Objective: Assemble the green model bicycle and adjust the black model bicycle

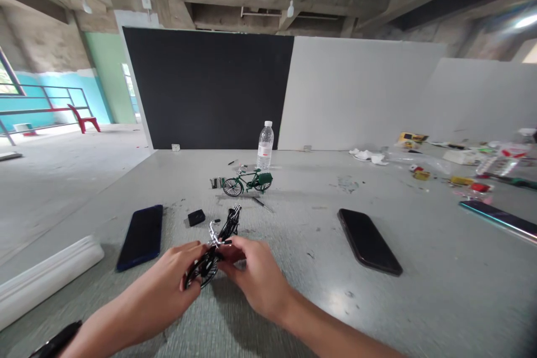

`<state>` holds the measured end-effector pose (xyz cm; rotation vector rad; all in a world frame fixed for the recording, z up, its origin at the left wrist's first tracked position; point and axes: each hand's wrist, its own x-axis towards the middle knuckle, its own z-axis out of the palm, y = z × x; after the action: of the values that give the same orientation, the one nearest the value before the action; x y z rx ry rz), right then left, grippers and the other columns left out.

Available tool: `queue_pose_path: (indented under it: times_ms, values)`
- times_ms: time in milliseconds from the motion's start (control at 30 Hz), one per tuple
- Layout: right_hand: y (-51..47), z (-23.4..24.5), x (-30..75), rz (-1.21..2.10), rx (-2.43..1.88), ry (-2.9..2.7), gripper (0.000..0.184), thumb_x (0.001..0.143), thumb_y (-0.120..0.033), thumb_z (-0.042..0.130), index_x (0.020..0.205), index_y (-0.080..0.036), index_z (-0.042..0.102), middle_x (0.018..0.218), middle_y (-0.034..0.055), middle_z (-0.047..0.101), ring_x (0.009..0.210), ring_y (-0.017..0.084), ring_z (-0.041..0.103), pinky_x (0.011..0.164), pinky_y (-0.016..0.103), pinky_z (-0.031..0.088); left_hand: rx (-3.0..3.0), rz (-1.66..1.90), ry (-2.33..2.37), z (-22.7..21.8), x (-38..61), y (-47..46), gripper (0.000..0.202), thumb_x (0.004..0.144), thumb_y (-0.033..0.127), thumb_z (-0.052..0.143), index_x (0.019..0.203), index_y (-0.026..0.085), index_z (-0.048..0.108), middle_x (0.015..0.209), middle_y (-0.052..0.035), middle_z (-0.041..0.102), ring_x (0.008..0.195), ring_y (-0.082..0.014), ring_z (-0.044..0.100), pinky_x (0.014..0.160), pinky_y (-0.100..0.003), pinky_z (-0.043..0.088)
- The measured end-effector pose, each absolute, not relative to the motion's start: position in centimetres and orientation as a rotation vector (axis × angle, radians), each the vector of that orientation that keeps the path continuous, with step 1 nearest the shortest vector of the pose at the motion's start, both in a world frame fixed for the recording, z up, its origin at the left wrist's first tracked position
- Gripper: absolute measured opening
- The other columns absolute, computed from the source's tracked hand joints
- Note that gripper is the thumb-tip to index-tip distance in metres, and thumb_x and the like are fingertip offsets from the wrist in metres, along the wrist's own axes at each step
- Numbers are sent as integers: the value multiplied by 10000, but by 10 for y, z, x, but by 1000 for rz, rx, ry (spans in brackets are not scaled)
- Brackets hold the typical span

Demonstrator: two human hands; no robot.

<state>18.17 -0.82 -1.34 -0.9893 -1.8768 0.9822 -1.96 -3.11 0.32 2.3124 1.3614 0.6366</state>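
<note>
I have both hands closed on the black model bike (229, 225), low on the grey table (302, 235) right in front of me. The left hand (178, 277) pinches its near wheel (205, 271), and the right hand (254, 274) grips the frame below the handlebar (213, 231). Its long axis runs away from me, slightly rightward, with both hands equally near.

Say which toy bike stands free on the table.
The green bike, upright near the water bottle; the left hand and right hand hold the black bike.
</note>
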Motion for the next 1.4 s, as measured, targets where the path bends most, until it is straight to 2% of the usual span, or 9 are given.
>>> queue_pose_path:
  times_ms: [133,400,567,667,733,833,933,1167,1400]
  values:
    - [-8,-16,182,977,-973,-1877,100,873,-184,667,965,-195,707,927,39,771,836,184,724,752,285,556,2312,647,1422,-2,-12,-31,86,870,238,540,858,201,617,839,-25,652,753,-194,589,701,-297,447]
    - [-2,-7,197,1016,-980,-1972,225,871,-251,700,1073,-236,601,973,34,739,896,194,711,769,301,564,2204,579,1552,7,-20,-28,316,904,383,574,662,179,570,662,9,618,633,-165,530,597,-269,352]
    - [6,13,212,579,-1020,-2129,171,883,-292,699,975,-230,569,973,37,664,918,202,643,788,333,547,2181,604,1441,12,-24,-27,168,887,315,608,840,195,716,811,-9,722,750,-186,620,680,-281,421]
    - [10,20,216,253,-1019,-2228,462,831,-324,763,1226,-250,536,1274,85,573,1217,266,513,997,424,474,2163,634,1394,11,-26,-27,172,861,280,637,982,235,751,949,-21,761,844,-202,660,745,-293,459]
    - [13,21,216,174,-973,-2336,512,873,-338,718,1331,-285,497,1394,80,514,1317,276,430,1066,462,412,2141,659,1384,10,-27,-27,220,850,252,637,1039,249,750,995,-26,768,874,-209,671,781,-304,477]
    - [15,21,215,170,-902,-2477,231,954,-207,597,1171,-279,626,1247,39,630,1228,234,506,1029,424,412,2118,655,1342,11,-27,-29,248,849,219,621,1058,255,750,996,-27,771,888,-215,682,790,-312,494]
    - [14,27,215,161,-904,-2537,184,955,-130,568,1004,-264,685,1071,14,690,1087,219,570,932,394,424,2159,647,1273,13,-28,-31,232,873,214,605,1045,268,751,983,-22,765,886,-210,683,798,-306,489]
    - [5,50,215,186,-984,-2534,132,955,-339,627,861,-266,684,760,-30,697,735,179,607,740,354,402,2223,575,1378,17,-31,-29,186,912,272,571,793,180,681,760,-6,683,705,-172,587,654,-273,399]
    - [5,35,212,147,-915,-2444,134,986,-323,576,979,-247,687,896,1,723,882,194,625,808,357,436,2170,597,1436,13,-31,-27,215,894,347,606,791,168,664,734,0,664,687,-164,531,629,-271,372]
